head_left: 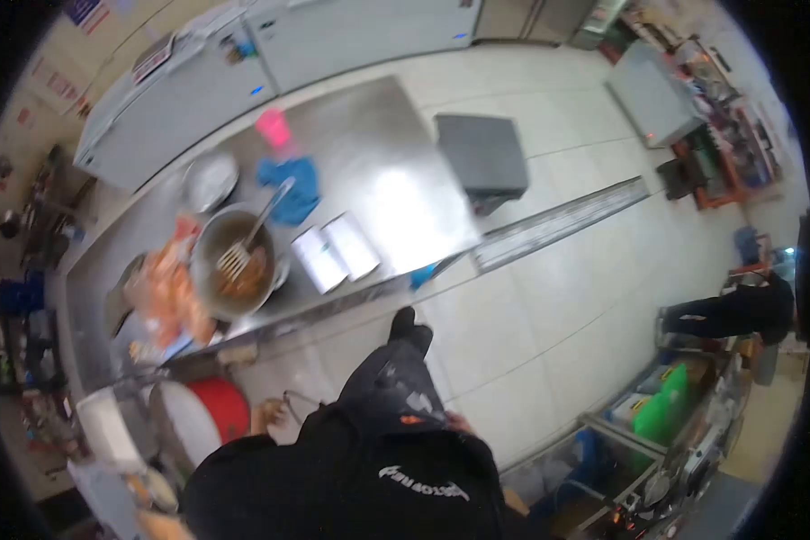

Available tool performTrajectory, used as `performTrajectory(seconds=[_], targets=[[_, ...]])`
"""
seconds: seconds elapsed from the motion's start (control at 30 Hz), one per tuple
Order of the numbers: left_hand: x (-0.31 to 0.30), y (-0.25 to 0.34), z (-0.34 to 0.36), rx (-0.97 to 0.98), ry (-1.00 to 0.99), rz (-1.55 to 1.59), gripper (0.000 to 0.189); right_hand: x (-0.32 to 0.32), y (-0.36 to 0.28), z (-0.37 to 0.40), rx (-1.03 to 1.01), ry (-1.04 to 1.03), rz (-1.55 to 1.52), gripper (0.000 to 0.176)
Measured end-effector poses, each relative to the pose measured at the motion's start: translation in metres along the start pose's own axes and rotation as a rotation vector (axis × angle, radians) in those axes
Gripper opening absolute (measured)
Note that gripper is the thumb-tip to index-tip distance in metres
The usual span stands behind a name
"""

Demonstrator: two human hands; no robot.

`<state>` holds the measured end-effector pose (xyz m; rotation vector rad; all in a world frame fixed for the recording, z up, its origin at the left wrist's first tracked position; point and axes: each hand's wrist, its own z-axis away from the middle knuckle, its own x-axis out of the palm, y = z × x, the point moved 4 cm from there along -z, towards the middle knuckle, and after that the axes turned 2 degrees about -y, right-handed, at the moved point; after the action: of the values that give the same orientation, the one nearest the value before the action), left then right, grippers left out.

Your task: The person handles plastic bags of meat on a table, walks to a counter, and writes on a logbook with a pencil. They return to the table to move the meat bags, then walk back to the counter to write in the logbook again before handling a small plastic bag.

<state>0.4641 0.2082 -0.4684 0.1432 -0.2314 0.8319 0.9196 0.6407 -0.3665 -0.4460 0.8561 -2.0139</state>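
Note:
My left hand [268, 416] hangs low beside a red drum [220, 407], small and blurred; a thin dark cord-like shape [299, 398] shows next to it. I cannot make out whether the fingers hold anything. Close to my right thigh is my right hand [460, 422], mostly hidden by my dark clothing. On the steel table [396, 135] in front, a large pot [209, 247] contains brown food with a slotted turner [236, 261] leaning in it. An orange-tinted plastic bag [164, 288] lies left of the pot. Two white boxes [335, 252] lie to its right.
A blue cloth [290, 187], a pink cup [274, 129] and a metal bowl [211, 180] are on the table. A grey stool-like block [482, 155] stands beyond its right end, near a floor drain [562, 225]. Steel sinks [594, 468] are at lower right; another person [738, 308] stands farther back.

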Motion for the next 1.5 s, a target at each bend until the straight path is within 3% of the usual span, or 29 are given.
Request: performTrajectory(seconds=[0.03, 0.07, 0.1, 0.13, 0.17, 0.23, 0.27, 0.33, 0.37, 0.4, 0.43, 0.5, 0.53, 0.6, 0.67, 0.73, 0.8, 0.93, 0.97, 1.03, 1.07, 1.1, 1.13, 1.27, 1.33, 1.37, 1.4, 1.47, 1.5], targets=[[0.060, 0.034, -0.001, -0.010, 0.071, -0.309, 0.038, -0.021, -0.002, -0.014, 0.013, -0.084, -0.189, 0.035], [0.172, 0.095, 0.045, -0.043, 0.142, -0.616, 0.043, -0.046, 0.006, -0.034, -0.070, 0.053, -0.153, 0.032], [0.219, 0.140, 0.023, -0.020, 0.127, -0.623, 0.043, -0.072, -0.042, -0.024, -0.222, 0.069, -0.395, 0.029], [0.270, 0.179, 0.004, 0.099, -0.087, -1.045, 0.042, -0.099, -0.070, -0.023, -0.098, 0.322, -0.334, 0.023], [0.321, 0.215, -0.007, 0.225, -0.301, -1.459, 0.041, -0.125, -0.108, -0.018, -0.169, 0.393, -0.379, 0.017], [0.453, 0.303, 0.004, 0.064, -0.191, -1.860, 0.048, -0.191, -0.135, -0.041, -0.256, 0.452, -0.415, 0.012], [0.528, 0.343, 0.027, 0.190, -0.071, -1.998, 0.048, -0.229, -0.125, -0.059, -0.307, 0.544, -0.236, 0.004], [0.674, 0.407, 0.063, 0.451, -0.150, -1.885, 0.053, -0.301, -0.146, -0.060, -0.322, 0.635, -0.034, 0.005], [0.744, 0.434, 0.066, 0.867, -0.337, -1.917, 0.054, -0.335, -0.182, -0.057, -0.248, 0.680, 0.188, 0.013], [0.806, 0.456, 0.065, 0.979, -0.457, -1.864, 0.062, -0.361, -0.218, -0.064, -0.181, 0.719, 0.398, 0.021], [0.860, 0.466, 0.056, 1.156, -0.489, -1.919, 0.059, -0.381, -0.231, -0.072, -0.237, 0.743, 0.219, 0.028], [0.951, 0.492, 0.031, 1.269, -0.851, -1.701, 0.060, -0.424, -0.288, -0.083, -0.205, 0.701, 0.275, 0.027], [0.971, 0.501, 0.005, 1.264, -0.848, -1.707, 0.060, -0.450, -0.320, -0.089, -0.183, 0.662, 0.355, 0.027], [1.012, 0.491, -0.060, 0.531, -1.280, -1.650, 0.051, -0.501, -0.344, -0.113, -0.206, 0.714, 0.362, 0.027], [1.050, 0.530, -0.087, 0.606, -1.254, -1.584, 0.048, -0.560, -0.336, -0.154, -0.305, 0.726, 0.480, 0.027], [1.082, 0.564, -0.122, 0.667, -1.220, -1.495, 0.045, -0.623, -0.345, -0.188, -0.237, 0.729, 0.496, 0.028], [1.118, 0.609, -0.145, 1.407, -0.977, -1.345, 0.037, -0.689, -0.362, -0.226, -0.313, 0.627, 0.549, 0.028], [1.202, 0.715, -0.146, 1.134, -0.653, -1.457, 0.032, -0.809, -0.456, -0.281, -0.169, 0.470, 0.692, 0.028], [1.206, 0.743, -0.148, 0.993, -0.631, -1.467, 0.046, -0.831, -0.474, -0.304, -0.260, 0.362, 0.613, 0.026], [1.204, 0.798, -0.134, 0.968, -0.630, -1.314, 0.056, -0.867, -0.530, -0.341, -0.435, 0.145, 0.488, 0.017], [1.203, 0.826, -0.124, 0.952, -0.670, -1.197, 0.066, -0.883, -0.555, -0.359, -0.443, 0.102, 0.504, 0.017], [1.198, 0.855, -0.120, 0.757, -0.637, -1.193, 0.082, -0.896, -0.577, -0.383, -0.370, 0.037, 0.376, 0.014], [1.194, 0.880, -0.123, 0.773, -0.604, -1.171, 0.082, -0.908, -0.600, -0.411, -0.294, -0.024, 0.250, 0.011], [1.177, 0.980, -0.145, 0.900, -0.511, -0.790, 0.079, -0.957, -0.643, -0.554, -0.386, -0.211, 0.455, 0.010], [1.174, 1.023, -0.162, 1.103, -0.404, -0.856, 0.075, -0.962, -0.697, -0.606, -0.292, -0.176, 0.527, 0.016], [1.176, 1.050, -0.161, 1.155, -0.188, -0.951, 0.065, -0.961, -0.741, -0.632, -0.460, -0.138, 0.627, 0.023], [1.181, 1.080, -0.149, 1.154, -0.180, -0.938, 0.065, -0.958, -0.781, -0.653, -0.622, -0.097, 0.726, 0.030], [1.191, 1.134, -0.130, 1.352, 0.793, -1.395, 0.060, -0.950, -0.854, -0.691, -0.567, -0.051, 0.945, 0.041], [1.187, 1.165, -0.129, 1.316, 0.696, -1.385, 0.061, -0.942, -0.888, -0.707, -0.508, -0.063, 0.975, 0.035]])
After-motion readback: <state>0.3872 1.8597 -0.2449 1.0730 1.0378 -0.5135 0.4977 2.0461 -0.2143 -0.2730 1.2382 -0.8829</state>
